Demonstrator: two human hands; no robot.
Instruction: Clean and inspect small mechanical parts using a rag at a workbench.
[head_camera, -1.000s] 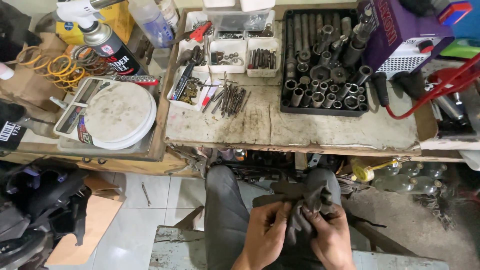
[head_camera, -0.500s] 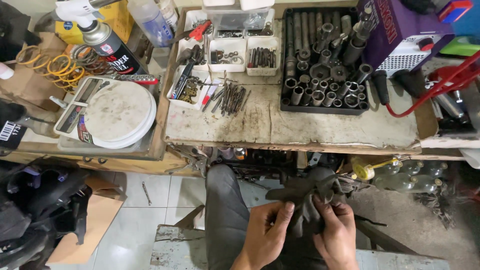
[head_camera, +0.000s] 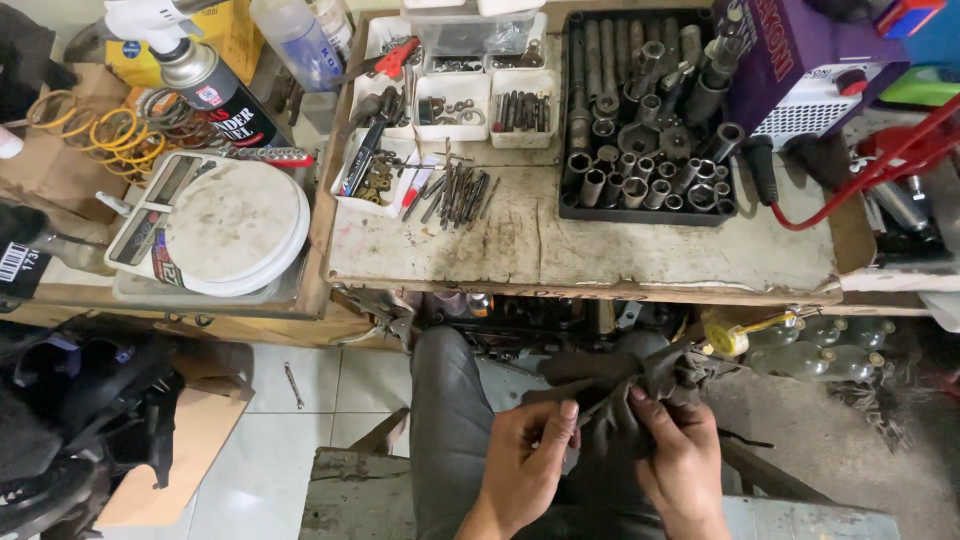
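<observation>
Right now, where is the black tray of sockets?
In the head view, the socket tray sits at the upper right of the bench, between the loose drill bits and the purple machine.

My 2 hands, left (head_camera: 520, 460) and right (head_camera: 680, 465), are bare, without gloves or sleeves; my trousers (head_camera: 445, 420) are grey.

Both hands, left (head_camera: 520, 460) & right (head_camera: 680, 465), shifted grip along dark rag (head_camera: 620, 395), now spread wider.
</observation>
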